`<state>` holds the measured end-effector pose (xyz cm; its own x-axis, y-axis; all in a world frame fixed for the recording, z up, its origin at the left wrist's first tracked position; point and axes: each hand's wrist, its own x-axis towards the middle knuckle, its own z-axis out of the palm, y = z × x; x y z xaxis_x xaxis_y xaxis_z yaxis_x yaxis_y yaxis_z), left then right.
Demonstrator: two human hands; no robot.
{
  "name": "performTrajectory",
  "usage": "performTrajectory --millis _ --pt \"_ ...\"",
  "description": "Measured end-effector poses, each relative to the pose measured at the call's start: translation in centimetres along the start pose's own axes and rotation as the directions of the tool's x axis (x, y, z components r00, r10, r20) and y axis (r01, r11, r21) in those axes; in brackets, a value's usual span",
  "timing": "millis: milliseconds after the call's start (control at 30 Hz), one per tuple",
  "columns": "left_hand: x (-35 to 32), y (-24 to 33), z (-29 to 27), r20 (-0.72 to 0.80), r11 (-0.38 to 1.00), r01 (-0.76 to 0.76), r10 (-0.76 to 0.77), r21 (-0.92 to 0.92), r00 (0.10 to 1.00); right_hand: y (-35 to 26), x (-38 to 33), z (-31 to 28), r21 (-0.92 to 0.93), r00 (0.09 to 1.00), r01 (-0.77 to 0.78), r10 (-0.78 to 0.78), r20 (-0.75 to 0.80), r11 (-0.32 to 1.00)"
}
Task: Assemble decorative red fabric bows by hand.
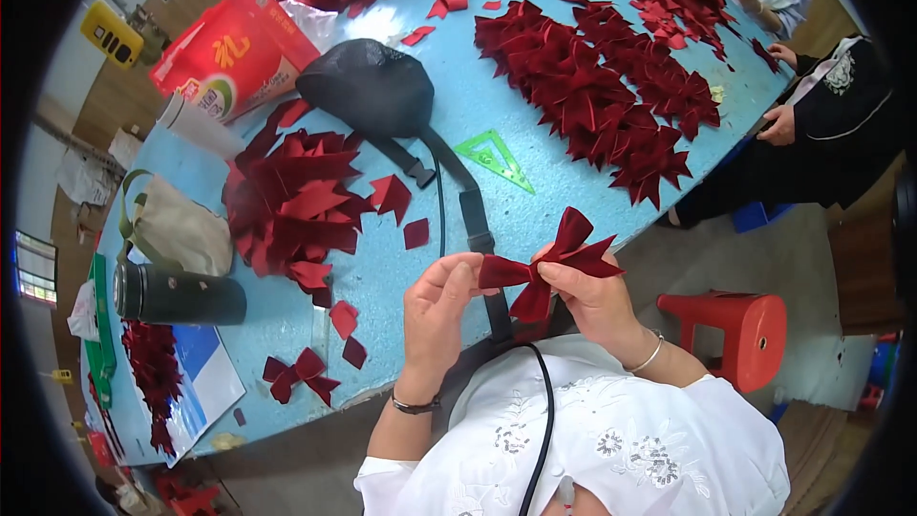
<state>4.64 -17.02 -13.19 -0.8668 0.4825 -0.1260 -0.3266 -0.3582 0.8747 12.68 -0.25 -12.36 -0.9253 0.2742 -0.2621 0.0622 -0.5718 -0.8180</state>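
Note:
A dark red velvet bow (573, 247) is held up in front of my chest, just past the table's near edge. My right hand (602, 304) pinches it at its middle, thumb over the knot. At the bow's left end, the bent fingers of my left hand (441, 304) close on one tip. One loop points up and another hangs below the right thumb. Another finished bow (301, 376) lies on the table to the left. A heap of red velvet pieces (291, 201) spreads beyond my left hand, with loose cut pieces beside it.
The blue table (449, 38) carries rows of red bows (583, 86), a black waist bag (368, 86) with trailing straps, a green set square (497, 161), a dark flask (181, 293) and a red gift bag (234, 48). A red stool (731, 334) stands right; co-workers sit along the right side.

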Motion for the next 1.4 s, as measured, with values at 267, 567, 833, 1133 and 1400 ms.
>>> performTrajectory --millis 267,567,833,1133,1400 --pt "1.7 -0.7 -1.8 -0.008 0.984 0.033 -0.032 0.174 0.999 1.1 2.2 0.4 -0.17 0.998 -0.053 0.056 0.013 0.984" --pt "3.0 -2.9 -1.8 -0.161 0.984 -0.042 0.07 0.173 0.985 2.3 3.9 -0.5 -0.099 0.974 -0.16 0.173 0.145 0.982" --pt "2.4 -2.4 -1.3 -0.109 0.994 0.023 -0.035 -0.11 0.993 2.8 3.4 -0.5 0.086 0.98 -0.181 0.173 0.094 0.98" --pt "0.6 -2.9 -0.6 -0.073 0.995 0.08 -0.084 -0.064 0.994 3.7 2.0 -0.3 0.093 0.995 -0.094 0.092 0.032 0.991" --pt "-1.3 -2.8 0.7 -0.121 0.994 0.073 -0.083 -0.087 0.989 3.9 0.6 -0.1 0.166 0.996 -0.076 0.082 -0.027 0.983"
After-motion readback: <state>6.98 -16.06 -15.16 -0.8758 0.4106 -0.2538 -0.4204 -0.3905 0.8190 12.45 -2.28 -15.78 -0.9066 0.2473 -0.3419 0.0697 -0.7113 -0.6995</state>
